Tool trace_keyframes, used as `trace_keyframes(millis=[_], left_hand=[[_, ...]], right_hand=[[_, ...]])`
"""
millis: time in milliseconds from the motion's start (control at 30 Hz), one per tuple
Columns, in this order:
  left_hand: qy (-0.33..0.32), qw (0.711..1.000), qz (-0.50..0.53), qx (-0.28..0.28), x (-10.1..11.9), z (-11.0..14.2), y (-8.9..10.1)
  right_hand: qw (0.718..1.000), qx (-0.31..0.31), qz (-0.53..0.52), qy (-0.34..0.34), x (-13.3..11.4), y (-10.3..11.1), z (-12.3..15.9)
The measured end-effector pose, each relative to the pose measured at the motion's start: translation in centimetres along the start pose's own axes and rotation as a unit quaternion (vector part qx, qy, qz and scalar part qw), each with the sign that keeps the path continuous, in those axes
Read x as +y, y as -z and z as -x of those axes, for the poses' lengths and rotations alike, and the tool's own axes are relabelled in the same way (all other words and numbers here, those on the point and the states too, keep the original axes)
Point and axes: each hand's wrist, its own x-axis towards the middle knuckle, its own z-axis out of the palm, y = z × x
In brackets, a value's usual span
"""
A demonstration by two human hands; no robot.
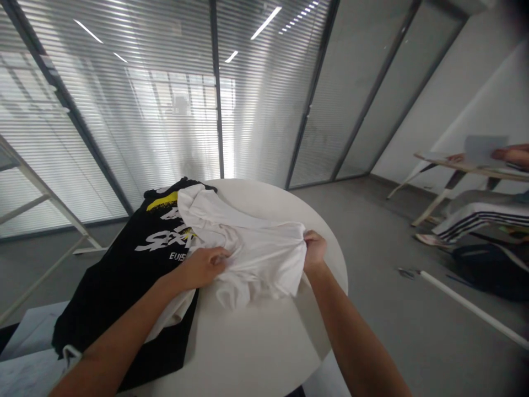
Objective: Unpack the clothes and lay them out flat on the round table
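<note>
A crumpled white cloth garment (260,242) lies spread over a round white table (264,342) and partly over a black printed garment (111,281). My left hand (204,267) pinches the white garment near its middle, fingers closed on a fold. At its right end my right hand (314,248) grips the edge, and the cloth is stretched between both hands. The black garment has white lettering and a yellow stripe; it hangs past the table's left edge. Some white cloth also shows under my left forearm. The exact kind of white garment I cannot make out.
White sheets (37,331) lie at the lower left, beside a metal frame (45,193). Glass panels with blinds (165,138) stand behind. At right, a person in striped trousers (475,218) sits at another table (446,162); a dark bag (491,270) and a white pole (471,306) are on the floor.
</note>
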Motion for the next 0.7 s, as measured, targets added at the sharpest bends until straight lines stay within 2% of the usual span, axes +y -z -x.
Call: trace_keyframes(millis=[100,167,367,533,600,700], left_hand=[[0.005,0.999,0.019,-0.046,-0.6,2.0,2.2],[0.017,0.997,0.020,-0.068,-0.7,3.3,3.8],[0.074,0.990,0.044,-0.115,-1.5,5.8,8.2],[0.073,0.971,0.186,-0.130,-3.3,6.1,11.8],[0.097,0.965,0.208,-0.127,-3.7,5.9,12.3],[0.140,0.970,0.143,-0.138,-4.0,5.5,11.8]], right_hand=[[0.999,0.028,-0.001,0.030,-0.8,0.9,-0.6],[1.000,0.018,-0.002,0.016,-1.1,0.9,-0.6],[0.985,-0.125,0.020,-0.120,-1.9,0.8,1.0],[0.958,-0.245,0.017,-0.151,-2.2,2.0,1.7],[0.933,-0.306,0.030,-0.186,-2.2,2.3,1.6],[0.888,-0.374,0.086,-0.253,-2.0,2.3,1.4]])
